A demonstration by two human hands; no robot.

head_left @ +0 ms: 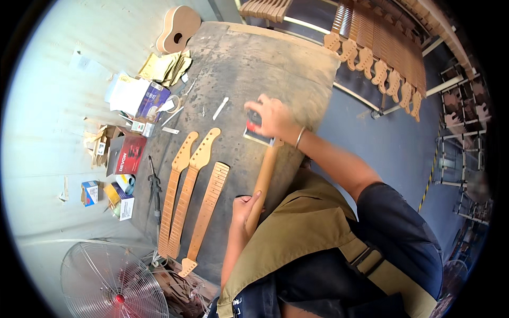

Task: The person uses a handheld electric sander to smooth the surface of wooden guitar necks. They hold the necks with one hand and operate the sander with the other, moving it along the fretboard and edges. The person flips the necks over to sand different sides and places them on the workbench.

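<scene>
My right hand (269, 116) is closed on a red and black sanding tool (253, 126) with a pale square base, over the head end of a wooden guitar neck (268, 169). It is slightly blurred and covers part of the tool. Lower down, my left hand (245, 206) grips the same neck, its thumb along the wood. To the left, three fretted necks (185, 204) lie on the dark, worn bench (281, 58), two with headstocks toward the top and one reversed.
Boxes (131, 153), yellow paper sheets (159, 66), small tools (220, 107) and a black hose (155, 188) line the left side. A guitar body (175, 29) stands top left, a fan (114, 275) bottom left. Racks of necks (387, 53) stand beyond the bench's right edge.
</scene>
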